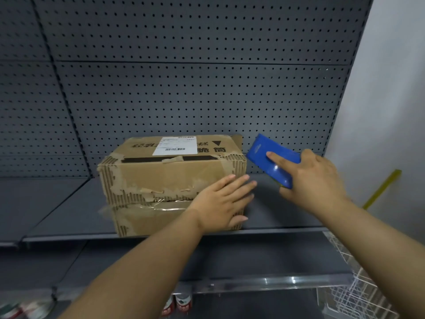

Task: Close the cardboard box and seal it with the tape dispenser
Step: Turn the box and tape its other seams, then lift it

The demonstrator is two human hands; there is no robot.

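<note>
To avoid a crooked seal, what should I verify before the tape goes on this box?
1. Cardboard box flaps down: ok.
2. Left hand steadying box: ok, flat on its front right corner.
3. Right hand gripping tape dispenser: ok.
4. Dispenser on the box top: not ok, held right of the box.
5. Tape end ready: cannot tell, hidden.

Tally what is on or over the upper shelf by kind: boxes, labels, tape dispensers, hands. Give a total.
cardboard box: 1
shipping label, white, on the box top: 1
tape dispenser, blue: 1
hands: 2 (left hand flat against the box, right hand gripping the dispenser)
Total: 5
</note>
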